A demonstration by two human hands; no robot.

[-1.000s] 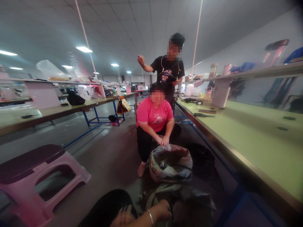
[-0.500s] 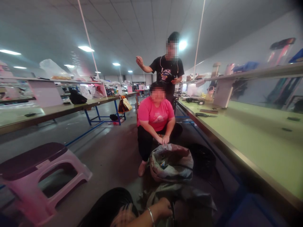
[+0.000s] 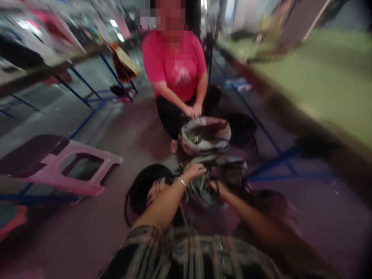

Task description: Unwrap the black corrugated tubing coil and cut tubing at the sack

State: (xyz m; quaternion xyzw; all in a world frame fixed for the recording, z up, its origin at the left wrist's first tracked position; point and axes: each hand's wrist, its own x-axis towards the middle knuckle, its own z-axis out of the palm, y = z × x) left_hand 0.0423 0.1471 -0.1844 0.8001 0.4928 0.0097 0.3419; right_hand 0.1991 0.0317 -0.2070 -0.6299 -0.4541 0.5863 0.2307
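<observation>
A crumpled grey-green sack (image 3: 232,170) stands on the floor in front of me. My left hand (image 3: 197,169), with a silver bangle at the wrist, is closed at the sack's left rim, fingers curled over the material. My right hand (image 3: 214,187), a dark band at its wrist, reaches into the sack's near side; its fingers are hidden and blurred. Just beyond stands a second open sack (image 3: 205,149) with a pale rolled rim and small mixed pieces inside. A co-worker in a pink shirt (image 3: 177,73) sits behind it, hands together (image 3: 194,110) at its far rim.
A pink stool with a dark top (image 3: 87,164) stands at left. A black round thing (image 3: 142,178) lies beside my left forearm. On the right runs a green-topped workbench (image 3: 328,81) with blue legs (image 3: 273,162); another bench (image 3: 61,71) stands at far left.
My view has tilted down, with blur. My right hand and forearm now show at the near sack. The standing person behind is mostly out of view. The seated co-worker keeps a similar pose.
</observation>
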